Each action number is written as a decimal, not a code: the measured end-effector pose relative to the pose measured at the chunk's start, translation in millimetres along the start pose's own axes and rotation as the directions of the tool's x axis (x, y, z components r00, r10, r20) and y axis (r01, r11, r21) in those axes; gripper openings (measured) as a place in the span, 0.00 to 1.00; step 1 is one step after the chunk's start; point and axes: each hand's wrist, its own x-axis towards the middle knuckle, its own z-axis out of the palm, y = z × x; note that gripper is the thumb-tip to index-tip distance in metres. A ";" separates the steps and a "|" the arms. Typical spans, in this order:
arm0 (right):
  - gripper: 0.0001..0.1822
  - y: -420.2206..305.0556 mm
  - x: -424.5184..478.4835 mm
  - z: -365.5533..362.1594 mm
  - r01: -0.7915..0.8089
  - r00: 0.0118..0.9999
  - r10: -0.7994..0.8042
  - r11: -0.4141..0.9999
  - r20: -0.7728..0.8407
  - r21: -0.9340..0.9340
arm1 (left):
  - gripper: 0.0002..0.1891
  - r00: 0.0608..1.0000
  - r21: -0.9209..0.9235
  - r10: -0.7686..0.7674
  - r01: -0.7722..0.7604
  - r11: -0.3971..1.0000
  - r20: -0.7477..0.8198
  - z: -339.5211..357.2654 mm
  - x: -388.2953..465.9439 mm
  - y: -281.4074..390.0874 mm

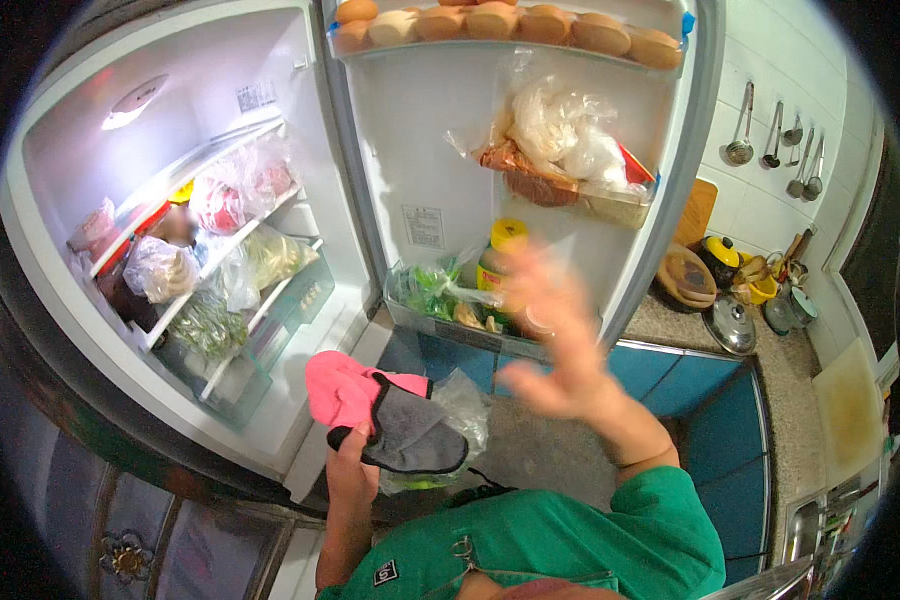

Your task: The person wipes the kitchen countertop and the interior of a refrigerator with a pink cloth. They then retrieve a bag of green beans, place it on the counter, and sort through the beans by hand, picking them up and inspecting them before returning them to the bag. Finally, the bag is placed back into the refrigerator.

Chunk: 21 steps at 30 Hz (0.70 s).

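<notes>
My left hand (354,461) grips a pink cleaning cloth (337,386) and a grey cloth with black edging (420,431), bunched together before the open refrigerator (322,465). My right hand (559,337), blurred, is raised with its fingers apart and nothing seen in it. It hides part of the lower door bin (420,315) and of a yellow-capped jar (508,232). Green vegetables (427,289) lie in that bin, left of the jar. Below the cloths, a clear plastic bag (465,412) with something green shows partly.
The door's top rack holds several eggs (491,22); plastic bags (559,127) fill its middle bin. Bagged food (210,322) crowds the shelves inside. At right, a stone counter (780,390) carries a pot lid (731,322), with ladles (740,150) hanging above.
</notes>
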 end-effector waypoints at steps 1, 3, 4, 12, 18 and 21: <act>0.32 11.5 -8.9 -24.0 -0.090 0.977 0.024 0.947 -0.212 -0.309 | 0.24 0.999 0.037 0.027 -0.026 0.999 -0.024 -9.9 -3.0 -3.0; 0.31 50.3 -33.0 -70.8 -0.219 0.841 -0.171 0.761 -0.514 -0.610 | 0.23 0.997 0.103 0.050 -0.043 0.994 -0.063 -5.9 -13.8 -5.3; 0.31 64.2 -41.4 -87.8 -0.366 0.787 -0.078 0.739 -0.612 -0.565 | 0.21 0.984 0.268 0.118 -0.079 0.960 -0.134 -10.6 -22.0 -12.5; 0.32 173.4 -134.6 -115.7 -0.702 0.481 0.631 0.693 -0.609 0.163 | 0.11 0.901 0.508 0.213 0.009 0.861 -0.377 -5.4 -63.3 -34.7; 0.30 170.4 -145.1 -94.8 -0.725 0.555 0.522 0.686 -0.648 -0.069 | 0.10 0.800 0.477 0.264 0.032 0.878 -0.539 -12.7 -98.4 -25.7; 0.29 144.1 -137.6 -92.4 -0.717 0.534 0.524 0.697 -0.664 -0.027 | 0.10 0.841 0.552 0.195 0.140 0.822 -0.505 -5.2 -107.4 -12.9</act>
